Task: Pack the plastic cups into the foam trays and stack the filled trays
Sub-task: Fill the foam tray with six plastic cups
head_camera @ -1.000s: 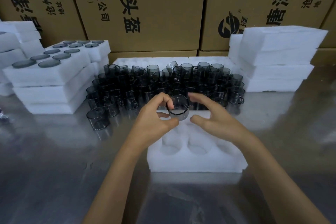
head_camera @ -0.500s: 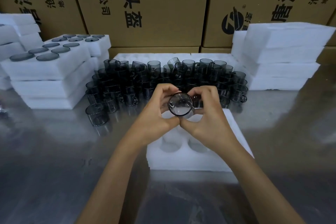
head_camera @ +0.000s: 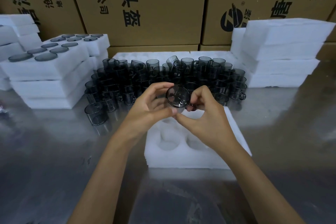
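A shiny brushed-metal table (head_camera: 54, 169) carries everything. Directly on it lie a white foam tray with round pockets (head_camera: 181, 158) at the near centre, a dense cluster of smoky grey transparent plastic cups with handles (head_camera: 163, 80) behind it, a stack of cup-filled white foam trays (head_camera: 49, 85) at left and a stack of plain white foam trays (head_camera: 280, 67) at right. One grey cup (head_camera: 96, 115) stands alone just in front of the cluster's left end.

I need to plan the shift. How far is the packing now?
Done: filled trays stand stacked at the left. In hand: the left hand and right hand hold one cup over an unfilled foam tray. Left: many loose cups behind it, and a stack of foam trays at the right.
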`<state>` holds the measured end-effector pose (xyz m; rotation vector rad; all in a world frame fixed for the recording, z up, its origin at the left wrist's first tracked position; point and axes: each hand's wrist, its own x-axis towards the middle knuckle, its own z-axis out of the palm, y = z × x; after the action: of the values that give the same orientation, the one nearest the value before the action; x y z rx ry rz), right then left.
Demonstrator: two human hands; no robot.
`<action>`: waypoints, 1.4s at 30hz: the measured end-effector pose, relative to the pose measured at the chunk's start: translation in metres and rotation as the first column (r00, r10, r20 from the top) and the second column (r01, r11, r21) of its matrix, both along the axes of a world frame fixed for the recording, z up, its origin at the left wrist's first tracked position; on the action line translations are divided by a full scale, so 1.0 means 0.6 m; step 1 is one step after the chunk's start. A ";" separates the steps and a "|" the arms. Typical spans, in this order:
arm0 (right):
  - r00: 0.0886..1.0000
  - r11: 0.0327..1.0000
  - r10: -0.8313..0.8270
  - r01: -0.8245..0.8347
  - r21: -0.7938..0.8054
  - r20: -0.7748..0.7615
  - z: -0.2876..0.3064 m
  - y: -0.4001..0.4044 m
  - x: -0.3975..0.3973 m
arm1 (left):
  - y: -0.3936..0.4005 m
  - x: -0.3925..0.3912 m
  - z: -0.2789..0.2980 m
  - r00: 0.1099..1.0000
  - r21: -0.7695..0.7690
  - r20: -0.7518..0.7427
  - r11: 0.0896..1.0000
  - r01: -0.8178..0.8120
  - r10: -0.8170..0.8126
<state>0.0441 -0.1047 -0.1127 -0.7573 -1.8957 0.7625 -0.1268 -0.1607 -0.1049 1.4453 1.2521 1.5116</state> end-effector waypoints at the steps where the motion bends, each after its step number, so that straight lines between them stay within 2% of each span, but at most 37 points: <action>1: 0.999 0.998 0.042 -0.043 -0.037 -0.027 -0.001 0.000 0.000 | 0.001 -0.004 -0.001 1.000 -0.002 0.016 1.000 -0.021 0.021; 4: 0.991 0.984 0.111 -0.121 -0.129 -0.080 -0.004 0.001 -0.006 | 0.006 -0.011 -0.010 0.997 -0.035 -0.002 0.996 -0.080 0.080; 9: 0.989 0.963 0.146 -0.148 -0.225 -0.027 -0.008 0.006 -0.002 | 0.013 -0.017 -0.026 0.986 -0.131 -0.129 0.984 -0.123 0.106; 17: 0.987 0.965 0.138 -0.114 -0.237 0.086 -0.010 0.009 0.001 | 0.015 -0.029 -0.036 0.974 -0.255 -0.222 0.961 -0.109 0.051; 20: 0.977 0.973 0.126 -0.087 -0.213 0.174 -0.013 0.009 0.002 | 0.016 -0.028 -0.037 0.970 -0.295 -0.241 0.950 -0.102 0.029; 22: 0.967 0.990 0.067 -0.034 -0.137 0.247 -0.017 0.012 0.004 | 0.018 -0.026 -0.039 0.970 -0.301 -0.242 0.947 -0.112 0.038; 25: 0.953 0.999 -0.002 0.017 -0.044 0.302 -0.021 0.016 0.008 | 0.020 -0.023 -0.041 0.949 -0.288 -0.313 0.948 -0.138 0.043; 29: 0.934 1.000 0.002 0.001 -0.009 0.357 -0.025 0.017 0.006 | 0.018 -0.027 -0.043 0.911 -0.327 -0.412 0.934 -0.141 -0.007; 36: 0.912 0.998 -0.053 0.058 0.002 0.407 -0.023 0.015 0.011 | 0.019 -0.029 -0.047 0.967 -0.313 -0.251 0.943 -0.111 0.031; 42: 0.868 0.999 0.033 -0.016 -0.039 0.495 -0.020 0.008 0.010 | 0.017 -0.036 -0.052 0.989 -0.291 -0.134 0.952 -0.100 0.063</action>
<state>0.0499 -0.0998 -0.1245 -1.0267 -2.3599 0.6556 -0.1481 -0.1506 -0.1360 1.3164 1.5574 1.2357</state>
